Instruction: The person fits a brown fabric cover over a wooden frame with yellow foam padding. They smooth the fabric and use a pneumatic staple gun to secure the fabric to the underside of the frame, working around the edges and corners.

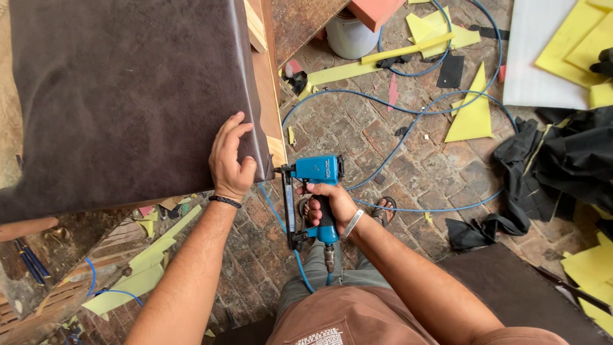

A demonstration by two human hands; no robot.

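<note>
Bare forearms — a black cord bracelet (pixel 225 202) on the left wrist, a silver bangle (pixel 352 223) on the right; brown shirt (pixel 357 316), grey-green trousers (pixel 316 271).

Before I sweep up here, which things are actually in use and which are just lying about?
In use:
left hand pressing the dark brown covering at the corner of the wooden frame
right hand gripping the blue staple gun
blue air hose, likely the gun's

Lying about:
yellow foam offcuts
black fabric scraps
white bucket

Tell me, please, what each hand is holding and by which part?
Right hand holds the blue staple gun by its handle. Left hand presses the brown covering at the panel's corner edge.
</note>
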